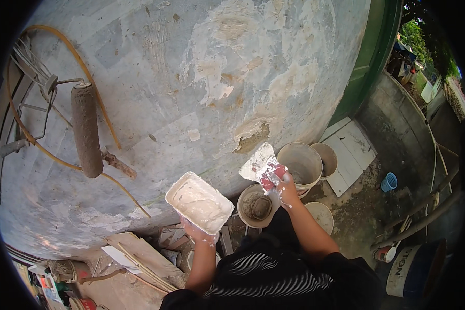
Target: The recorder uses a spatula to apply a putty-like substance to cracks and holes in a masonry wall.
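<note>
My left hand [198, 233] grips a rectangular white tub [203, 205] from below, its fingers mostly hidden under it. Pale, wet filler paste fills much of the tub. In my right hand [285, 189] is a wide putty knife [258, 163] with a red handle, its blade smeared with white paste. White smears also coat the fingers of that hand. The knife is to the right of the tub, apart from it, close to a rough hole [252, 138] in the patchy grey wall [155, 98].
Several buckets stand below the wall, including a large beige bucket [298, 160] and one with grey contents [256, 206]. A paint roller [86, 129] and a yellow hose [71, 49] hang at left. Boards [150, 258] lie lower left; a blue basket [389, 181] and a drum [418, 268] stand right.
</note>
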Tool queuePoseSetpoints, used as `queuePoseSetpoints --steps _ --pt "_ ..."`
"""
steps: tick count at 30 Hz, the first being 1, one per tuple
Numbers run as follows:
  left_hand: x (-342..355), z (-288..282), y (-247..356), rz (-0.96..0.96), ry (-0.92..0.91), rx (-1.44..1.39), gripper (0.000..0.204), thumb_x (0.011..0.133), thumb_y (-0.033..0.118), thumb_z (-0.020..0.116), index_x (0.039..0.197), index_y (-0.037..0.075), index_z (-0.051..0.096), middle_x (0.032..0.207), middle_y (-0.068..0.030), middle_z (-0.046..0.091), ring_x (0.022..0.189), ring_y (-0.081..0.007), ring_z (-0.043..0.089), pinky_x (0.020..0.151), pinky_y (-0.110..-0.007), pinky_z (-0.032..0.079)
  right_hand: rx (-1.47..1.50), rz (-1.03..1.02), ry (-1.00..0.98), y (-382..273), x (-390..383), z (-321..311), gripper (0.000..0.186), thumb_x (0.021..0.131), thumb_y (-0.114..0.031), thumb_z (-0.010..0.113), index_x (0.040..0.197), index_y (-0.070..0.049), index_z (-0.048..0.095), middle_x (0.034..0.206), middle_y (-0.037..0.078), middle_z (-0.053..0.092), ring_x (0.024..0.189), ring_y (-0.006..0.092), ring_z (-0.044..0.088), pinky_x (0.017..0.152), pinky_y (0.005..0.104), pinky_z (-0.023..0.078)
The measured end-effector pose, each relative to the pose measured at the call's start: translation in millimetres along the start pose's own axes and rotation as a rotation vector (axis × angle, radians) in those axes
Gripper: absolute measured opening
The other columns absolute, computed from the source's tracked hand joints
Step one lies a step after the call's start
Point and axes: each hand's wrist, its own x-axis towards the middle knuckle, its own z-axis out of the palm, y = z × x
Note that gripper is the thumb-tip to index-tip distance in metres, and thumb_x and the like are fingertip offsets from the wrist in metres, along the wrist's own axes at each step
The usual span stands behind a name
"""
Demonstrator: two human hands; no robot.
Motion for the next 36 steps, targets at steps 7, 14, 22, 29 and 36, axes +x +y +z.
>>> queuePoseSetpoints --steps 7,14,22,29,36 --pt "1.3 -2.2 1.8 -0.004 -0.071 0.028 0.064 0.089 0.051 0.032 0.139 0.011 0.031 0.137 -0.0131 0.039 0.121 -0.0375 0.044 0.098 -0.056 0.037 -0.717 -0.175 -0.337 -52.4 -46.0 41.5 0.018 0.088 -0.009 0.057 0.102 0.003 0.058 0.090 0.005 0.062 0.085 0.0119 0.058 0.076 0.0292 0.047" --pt "-5.8 26.5 -13.8 -0.170 -0.282 -0.150 0.060 0.092 0.047 0.029 0.137 0.008 0.032 0.135 -0.0149 0.041 0.119 -0.0362 0.045 0.098 -0.052 0.039 -1.277 -0.718 -0.325 -75.1 -53.3 77.2 0.027 0.079 -0.019 0.063 0.098 -0.001 0.062 0.095 0.017 0.065 0.089 0.0343 0.061 0.079 0.0394 0.049" --pt "-9.2 16.9 -19.0 -0.095 -0.064 0.082 0.055 0.093 0.043 0.029 0.134 0.006 0.037 0.129 -0.0155 0.047 0.114 -0.0336 0.050 0.095 -0.047 0.043 -1.473 -0.741 -0.488 -63.4 -68.8 78.9 0.026 0.075 -0.014 0.065 0.098 -0.003 0.063 0.099 0.014 0.065 0.092 0.0306 0.062 0.082 0.0387 0.051" --pt "-13.7 25.5 -19.6 -0.155 -0.032 0.179 0.057 0.093 0.044 0.029 0.135 0.006 0.035 0.131 -0.0157 0.045 0.115 -0.0342 0.049 0.097 -0.048 0.042 -1.551 -0.930 -0.562 -95.5 -35.8 102.5 0.036 0.070 -0.016 0.067 0.104 -0.007 0.061 0.103 0.011 0.064 0.096 0.0298 0.060 0.086 0.0388 0.048" --pt "-18.0 21.1 -19.5 -0.163 -0.081 0.163 0.059 0.094 0.046 0.028 0.137 0.006 0.033 0.132 -0.0159 0.044 0.116 -0.0340 0.048 0.097 -0.047 0.041 -1.612 -0.835 -0.628 -87.0 -37.5 96.5 0.039 0.069 -0.015 0.067 0.106 -0.006 0.059 0.103 0.012 0.063 0.095 0.0302 0.060 0.082 0.0394 0.049"
